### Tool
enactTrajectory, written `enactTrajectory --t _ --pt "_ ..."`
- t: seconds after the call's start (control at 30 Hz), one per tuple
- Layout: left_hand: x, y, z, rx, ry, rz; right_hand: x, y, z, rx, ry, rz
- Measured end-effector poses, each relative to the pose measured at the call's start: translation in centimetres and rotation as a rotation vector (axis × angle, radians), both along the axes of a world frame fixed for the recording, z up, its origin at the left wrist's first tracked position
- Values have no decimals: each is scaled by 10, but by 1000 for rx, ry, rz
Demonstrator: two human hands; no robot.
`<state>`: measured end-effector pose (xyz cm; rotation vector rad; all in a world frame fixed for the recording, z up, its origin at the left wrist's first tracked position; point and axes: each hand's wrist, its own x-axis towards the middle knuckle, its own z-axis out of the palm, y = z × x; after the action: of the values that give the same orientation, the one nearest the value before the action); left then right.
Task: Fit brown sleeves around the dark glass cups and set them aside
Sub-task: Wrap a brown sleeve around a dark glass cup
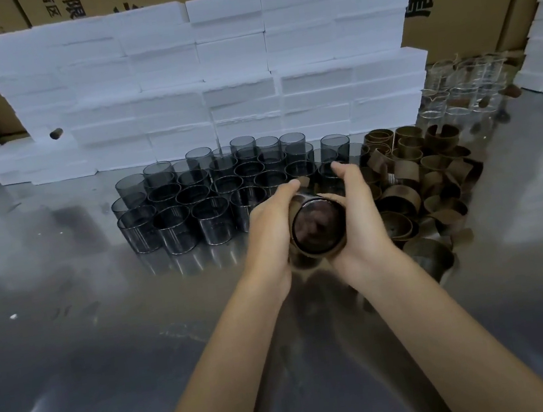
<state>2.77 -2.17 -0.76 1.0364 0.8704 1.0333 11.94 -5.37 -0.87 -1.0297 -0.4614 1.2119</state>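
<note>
Cup [316, 227] in hand is tipped with one end facing the camera, dark smoky glass, held above the middle of the worktop [73, 335]. Both hands are clamped around it: left hand [271, 226] and right hand [356, 215] wrapping a brown sleeve [294, 207] onto its side. Looks like the sleeve's partly on, can't tell if it's seated. Loads left though: a big batch of bare dark cups [213, 192] stands toward the back edge, with the heap of loose sleeves [425, 178] just right of them. No finished ones I can spot.
</note>
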Motion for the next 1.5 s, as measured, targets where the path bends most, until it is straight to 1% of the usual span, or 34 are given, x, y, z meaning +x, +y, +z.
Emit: enactTrajectory --t 0.07,0.13,0.27,0.4,0.6,0.77,0.87,0.97,1.03,1.13,1.2,1.23,1.33,1.4,1.47,1.5 --pt "1 -1 -2 -2 3 24 -3 -1 0 -19 43 9" --pt "1 -1 -5 12 -2 25 -2 -1 -1 -36 46 15" --pt "6 -3 -8 23 -10 18 4 -3 1 -10 98 60" --pt "5 -2 -8 8 -40 16 4 -1 -2 -21 65 86" --pt "6 -1 -8 65 -30 55 2 -1 -1 -9 161 29" --pt "5 -2 -7 131 -23 46 4 -1 0 -4 121 3" --pt "4 -3 -8 187 -11 26 7 0 -2 -14 78 18" --pt "3 -5 -6 257 9 13 10 0 -6 46 49 47" --pt "1 -3 -6 371 61 45 10 -2 -6 78 54 76" --pt "-4 0 -3 592 178 90 11 -5 -2 61 152 271" --pt "-7 4 -5 713 259 142 13 -7 -1 32 165 362" --pt "-8 7 -5 730 274 156 15 -7 -1 30 138 378" --pt "-13 10 -4 625 161 158 18 -6 -1 97 72 375" --pt "-18 13 0 599 102 86 20 -5 -2 151 61 344" --pt "-22 13 5 558 -13 -108 23 -3 -2 187 69 307" --pt "-23 14 6 550 -19 -210 25 -3 -2 196 92 281"
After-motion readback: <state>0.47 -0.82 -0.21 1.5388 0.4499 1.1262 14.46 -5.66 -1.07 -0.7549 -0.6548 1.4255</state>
